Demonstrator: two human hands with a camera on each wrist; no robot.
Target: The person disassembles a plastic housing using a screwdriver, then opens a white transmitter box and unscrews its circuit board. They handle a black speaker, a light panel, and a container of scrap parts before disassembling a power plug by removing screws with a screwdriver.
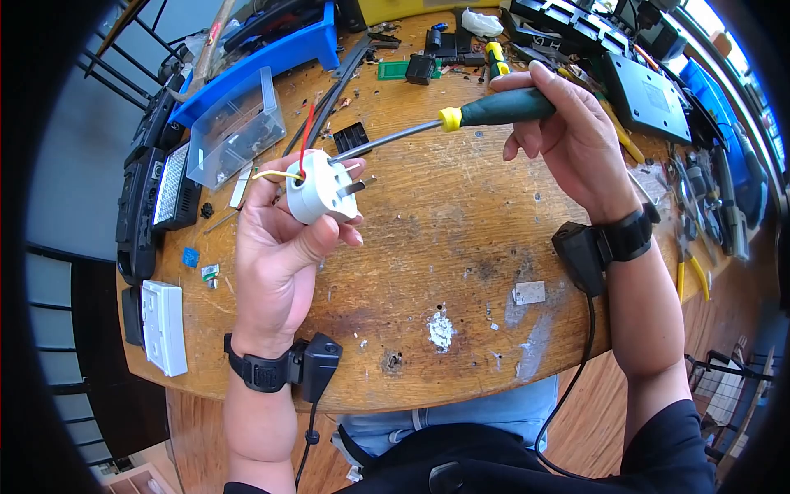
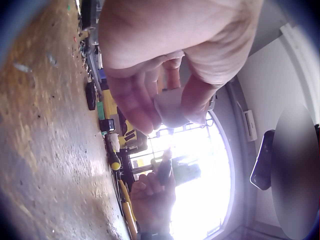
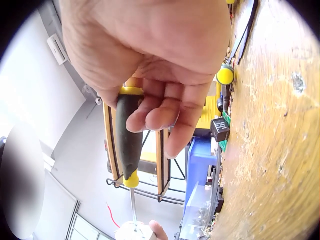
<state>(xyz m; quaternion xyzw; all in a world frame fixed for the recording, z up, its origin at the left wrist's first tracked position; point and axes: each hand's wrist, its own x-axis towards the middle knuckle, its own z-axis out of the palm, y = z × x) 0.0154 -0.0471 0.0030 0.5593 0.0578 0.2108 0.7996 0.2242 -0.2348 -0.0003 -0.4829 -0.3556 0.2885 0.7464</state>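
In the head view the left hand (image 1: 276, 267) grips a white plug (image 1: 311, 193) with its prongs facing right. A red wire (image 1: 309, 130) and a yellow wire (image 1: 276, 174) stick out of it. The right hand (image 1: 580, 136) holds a screwdriver by its dark green handle (image 1: 506, 108), and the metal shaft (image 1: 391, 137) reaches the top of the plug. In the left wrist view the plug (image 2: 170, 107) sits between thumb and fingers of the left hand (image 2: 175, 55). The right wrist view shows the handle (image 3: 129, 132) in the right hand (image 3: 155, 65), several fingers loosely bent beside it.
A clear plastic box (image 1: 236, 128) and a blue tray (image 1: 263, 62) stand at the back left. A white casing (image 1: 164, 328) lies by the left edge. Pliers (image 1: 691, 255) and other tools crowd the right side. White crumbs (image 1: 441, 331) lie near the front.
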